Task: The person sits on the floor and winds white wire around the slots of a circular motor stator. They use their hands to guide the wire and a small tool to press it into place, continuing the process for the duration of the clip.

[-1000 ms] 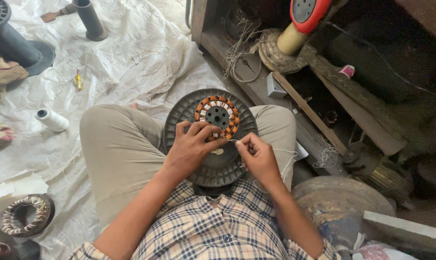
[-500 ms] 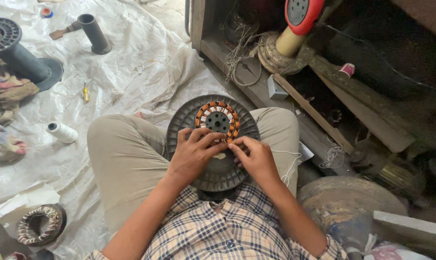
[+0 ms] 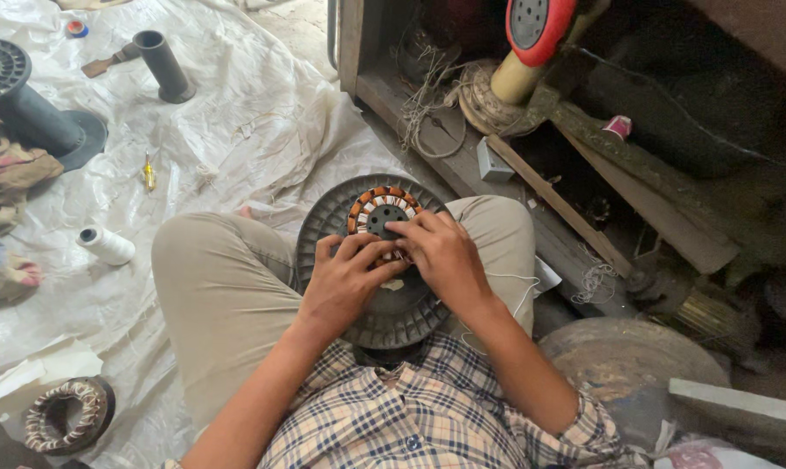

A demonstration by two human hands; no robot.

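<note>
Both hands pinch at the coils [image 3: 380, 207]: left hand [image 3: 345, 280] steadies the rotor [image 3: 323, 227] on the lap, right hand [image 3: 445, 252] fingers closed on thread [image 3: 516, 280]. A slip could snag windings.

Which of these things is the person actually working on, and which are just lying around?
In hand:
left hand
right hand
copper-wound stator
grey ribbed disc
white thread

Lying about:
white thread spool
yellow screwdriver
black tube
spare wound coil

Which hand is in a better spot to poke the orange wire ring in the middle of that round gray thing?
Probably the right hand: its fingertips already rest on the copper coil ring. The left hand lies lower on the gray disc, seemingly steadying it.
</note>
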